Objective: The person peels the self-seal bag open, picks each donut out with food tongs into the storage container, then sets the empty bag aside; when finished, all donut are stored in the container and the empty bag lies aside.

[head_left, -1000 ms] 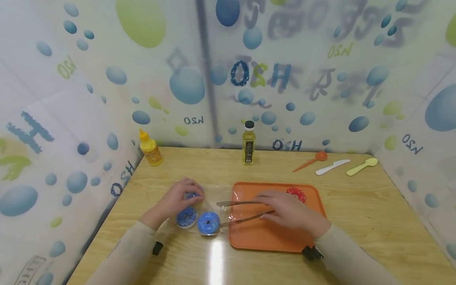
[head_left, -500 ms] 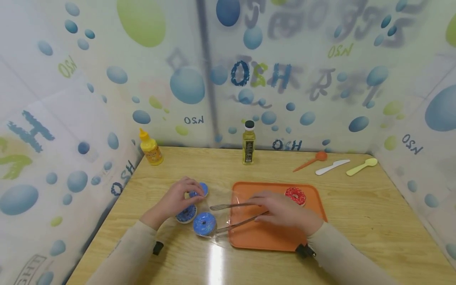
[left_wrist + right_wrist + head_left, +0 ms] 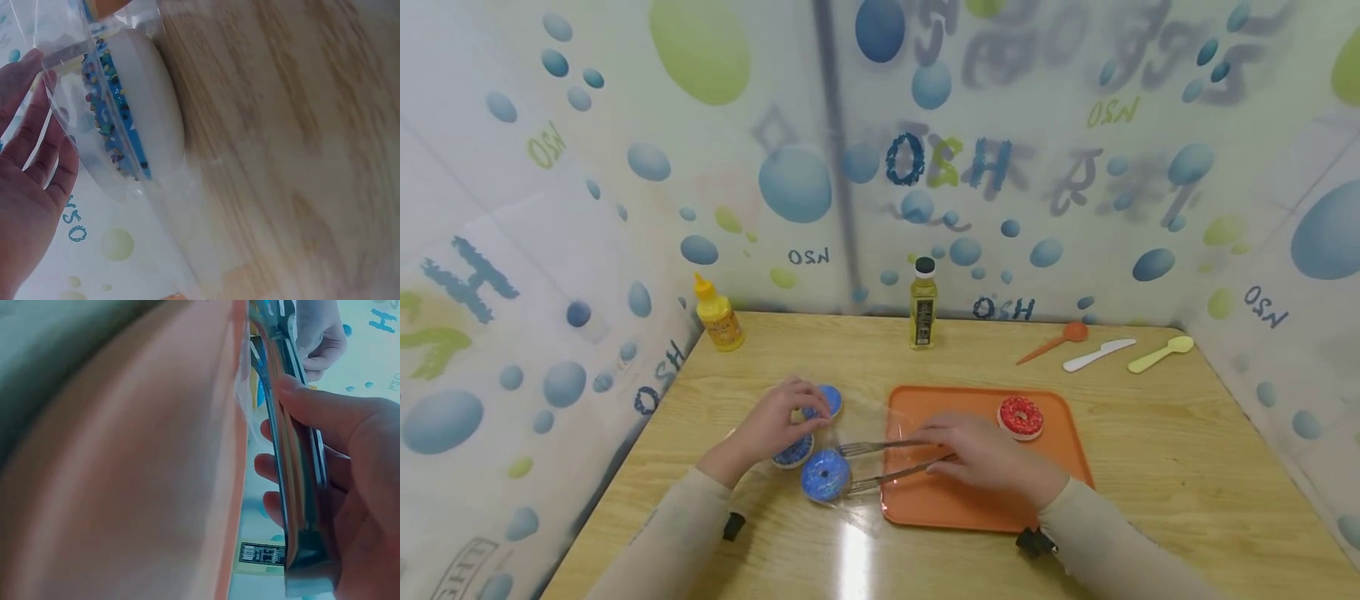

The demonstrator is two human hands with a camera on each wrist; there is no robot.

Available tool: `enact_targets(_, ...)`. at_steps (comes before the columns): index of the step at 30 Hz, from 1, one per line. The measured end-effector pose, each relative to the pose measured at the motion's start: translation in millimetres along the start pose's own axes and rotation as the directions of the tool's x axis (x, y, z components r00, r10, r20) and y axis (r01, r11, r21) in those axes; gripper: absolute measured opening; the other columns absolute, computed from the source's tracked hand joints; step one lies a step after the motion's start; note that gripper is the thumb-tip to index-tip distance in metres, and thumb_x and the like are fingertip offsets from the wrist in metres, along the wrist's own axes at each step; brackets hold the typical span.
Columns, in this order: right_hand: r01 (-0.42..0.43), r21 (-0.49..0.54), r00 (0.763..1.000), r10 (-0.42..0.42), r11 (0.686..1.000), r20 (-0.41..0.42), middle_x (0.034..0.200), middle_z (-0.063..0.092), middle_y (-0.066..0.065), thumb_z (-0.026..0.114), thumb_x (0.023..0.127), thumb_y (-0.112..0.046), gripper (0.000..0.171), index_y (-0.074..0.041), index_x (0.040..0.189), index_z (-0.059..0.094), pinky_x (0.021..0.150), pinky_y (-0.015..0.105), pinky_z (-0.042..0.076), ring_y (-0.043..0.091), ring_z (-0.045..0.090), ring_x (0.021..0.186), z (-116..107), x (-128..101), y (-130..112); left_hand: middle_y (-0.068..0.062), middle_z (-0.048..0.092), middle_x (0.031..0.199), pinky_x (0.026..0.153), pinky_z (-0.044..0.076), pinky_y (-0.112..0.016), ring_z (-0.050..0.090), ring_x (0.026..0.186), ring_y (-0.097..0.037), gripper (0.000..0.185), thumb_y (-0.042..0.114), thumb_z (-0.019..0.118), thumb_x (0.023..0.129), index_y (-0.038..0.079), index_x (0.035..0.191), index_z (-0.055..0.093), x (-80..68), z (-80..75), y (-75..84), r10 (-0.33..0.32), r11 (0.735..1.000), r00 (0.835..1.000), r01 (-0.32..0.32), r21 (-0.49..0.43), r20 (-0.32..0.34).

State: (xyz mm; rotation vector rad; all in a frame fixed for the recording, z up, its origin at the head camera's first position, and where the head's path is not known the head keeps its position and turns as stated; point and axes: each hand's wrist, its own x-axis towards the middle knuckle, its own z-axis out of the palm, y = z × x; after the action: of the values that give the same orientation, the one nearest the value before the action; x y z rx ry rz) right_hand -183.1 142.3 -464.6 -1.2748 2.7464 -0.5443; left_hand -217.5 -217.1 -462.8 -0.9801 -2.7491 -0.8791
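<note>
A clear plastic bag (image 3: 867,510) lies left of the orange tray, with several blue-iced doughnuts in or under its film; the nearest blue doughnut (image 3: 825,476) faces up. My left hand (image 3: 777,427) pinches the bag's film above the doughnuts; in the left wrist view, a sprinkled doughnut (image 3: 159,103) shows through the plastic beside the fingers. My right hand (image 3: 988,457) grips metal tongs (image 3: 294,462) between thumb and fingers. Their fork-like tips are spread apart, pointing left, right beside the near blue doughnut and overlapping the bag. A red doughnut (image 3: 1021,417) rests on the tray (image 3: 940,504).
At the back stand a yellow squeeze bottle (image 3: 720,317) on the left and an oil bottle (image 3: 923,308) in the middle. An orange spoon (image 3: 1063,340), a white knife (image 3: 1097,356) and a yellow-green spoon (image 3: 1159,355) lie back right. Patterned walls (image 3: 1075,275) enclose the wooden table (image 3: 1180,450).
My right hand has shifted left with the tongs, their tips moving beside the near blue doughnut. That doughnut has slid slightly left. My left hand stays nearly in place at the bag.
</note>
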Motion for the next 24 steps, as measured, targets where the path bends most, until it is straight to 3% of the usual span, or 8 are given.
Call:
enact_targets(4, -0.006, 0.039, 1.000, 0.007, 0.999, -0.006, 0.128, 0.067, -0.005, 0.075, 0.096, -0.031, 0.040, -0.024, 0.134, 0.069, 0.096, 0.039, 0.057, 0.014, 0.065, 0.115, 2.2, -2.9, -0.8, 0.009, 0.071, 0.103, 0.092, 0.054, -0.043, 0.060, 0.105, -0.015, 0.001, 0.019, 0.079, 0.093, 0.018, 0.093, 0.079, -1.6, 0.5, -0.6, 0.000, 1.000, 1.000, 0.000, -0.009, -0.005)
enact_targets(8, -0.012, 0.058, 1.000, 0.013, 0.998, -0.007, 0.126, 0.067, -0.007, 0.075, 0.097, -0.030, 0.038, -0.025, 0.134, 0.069, 0.093, 0.038, 0.058, 0.012, 0.065, 0.112, 2.2, -4.8, -0.6, 0.010, 0.071, 0.102, 0.091, 0.054, -0.042, 0.060, 0.105, -0.014, 0.007, 0.013, 0.081, 0.090, 0.019, 0.094, 0.079, -1.9, 0.7, -1.2, 0.009, 1.000, 1.000, -0.009, -0.020, -0.019)
enact_targets(16, -0.037, 0.039, 0.999, 0.037, 0.999, -0.015, 0.127, 0.068, -0.009, 0.074, 0.097, -0.033, 0.039, -0.029, 0.135, 0.067, 0.093, 0.038, 0.058, 0.011, 0.066, 0.112, -2.0, -9.3, -1.1, 0.012, 0.071, 0.103, 0.088, 0.054, -0.038, 0.059, 0.103, -0.011, 0.004, 0.019, 0.081, 0.091, 0.021, 0.093, 0.079, -2.3, -0.6, -2.6, 0.014, 1.000, 1.000, -0.014, -0.024, -0.027)
enact_targets(24, -0.024, 0.070, 0.997, 0.029, 0.997, -0.073, 0.120, 0.069, -0.006, 0.077, 0.095, -0.027, 0.038, -0.023, 0.132, 0.070, 0.090, 0.037, 0.059, 0.013, 0.068, 0.106, -6.6, -17.7, 0.4, 0.012, 0.071, 0.104, 0.089, 0.054, -0.041, 0.060, 0.105, -0.013, 0.008, 0.019, 0.081, 0.091, 0.026, 0.093, 0.078, -3.9, -3.1, -1.8, -0.008, 1.000, 0.999, 0.007, -0.030, -0.032)
